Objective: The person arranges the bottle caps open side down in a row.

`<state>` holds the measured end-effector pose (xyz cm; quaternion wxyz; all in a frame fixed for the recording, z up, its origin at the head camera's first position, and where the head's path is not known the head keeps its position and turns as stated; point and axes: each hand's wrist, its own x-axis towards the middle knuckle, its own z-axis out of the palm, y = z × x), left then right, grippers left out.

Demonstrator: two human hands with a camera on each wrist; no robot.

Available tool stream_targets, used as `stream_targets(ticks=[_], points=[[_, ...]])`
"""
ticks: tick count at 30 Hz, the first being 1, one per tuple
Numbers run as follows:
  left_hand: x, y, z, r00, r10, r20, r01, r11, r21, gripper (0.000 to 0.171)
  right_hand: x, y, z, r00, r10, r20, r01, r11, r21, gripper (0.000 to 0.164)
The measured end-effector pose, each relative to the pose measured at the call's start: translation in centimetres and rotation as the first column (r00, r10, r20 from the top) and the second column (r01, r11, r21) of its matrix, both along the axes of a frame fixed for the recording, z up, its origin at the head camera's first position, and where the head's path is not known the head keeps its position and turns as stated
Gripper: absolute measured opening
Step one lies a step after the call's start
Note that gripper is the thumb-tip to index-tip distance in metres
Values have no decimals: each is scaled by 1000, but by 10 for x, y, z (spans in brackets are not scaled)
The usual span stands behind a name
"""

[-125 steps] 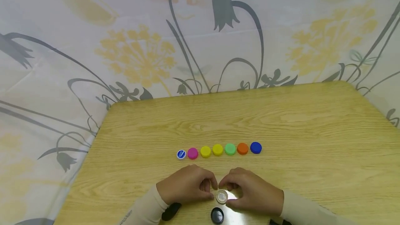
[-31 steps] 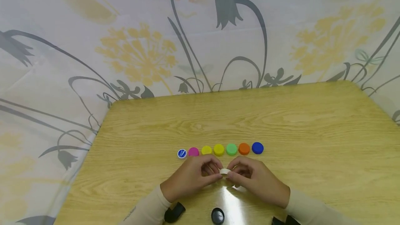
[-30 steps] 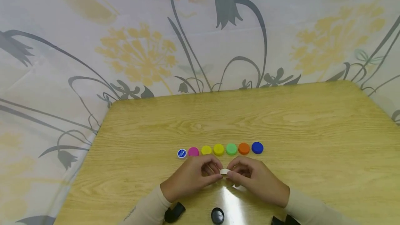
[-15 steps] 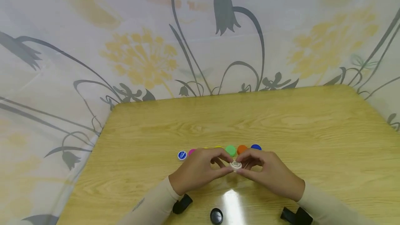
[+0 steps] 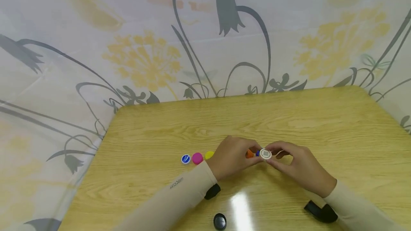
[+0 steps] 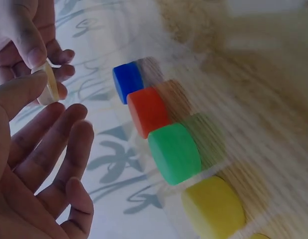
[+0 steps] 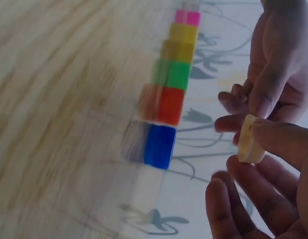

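A cream-white round bottle cap [image 5: 265,153] with a greyish mark on its face is tilted up toward the head camera. My left hand [image 5: 232,158] pinches its left side between thumb and fingertips. From the other side my right hand [image 5: 300,165] pinches it too. Both wrist views show the cap's pale rim, held above the table near the row's blue end. Beyond the hands lies a row of caps: a white-and-blue cap [image 5: 186,159], a pink cap [image 5: 197,158], yellow ones, a green cap [image 6: 175,153], an orange cap [image 7: 171,106] and a blue cap [image 7: 160,147]. My left hand hides part of the row from the head camera.
A black round cap [image 5: 219,221] lies near the front of the wooden table [image 5: 144,127]. Black wrist-camera mounts sit under the left sleeve [image 5: 189,188] and the right sleeve [image 5: 356,199]. A patterned cloth [image 5: 205,38] hangs behind the table.
Both hands lifted the cream-white cap from the table beside the black cap. They have carried it forward and right to the blue end of the row, turning its face to the head camera.
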<state>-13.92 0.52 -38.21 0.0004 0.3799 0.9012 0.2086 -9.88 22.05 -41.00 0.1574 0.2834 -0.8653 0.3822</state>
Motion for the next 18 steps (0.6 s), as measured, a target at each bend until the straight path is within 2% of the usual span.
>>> stream_targets(ticks=[5,10,14,18], points=[[-11,15,-2,999,13,-33,-16,994,-104,29,-5,7,-4,997,-82,15,81,995,54,37],[-18,28,-3,999,31,-33,-37,985,-168,28,-9,15,-8,990,-125,68,119,989,84,32],[-22,39,-7,999,31,-11,-32,984,-177,23,-11,22,-11,984,-134,116,122,988,98,28],[-24,46,-11,999,41,8,-39,980,-194,19,-16,28,-16,971,-117,210,97,990,105,25]])
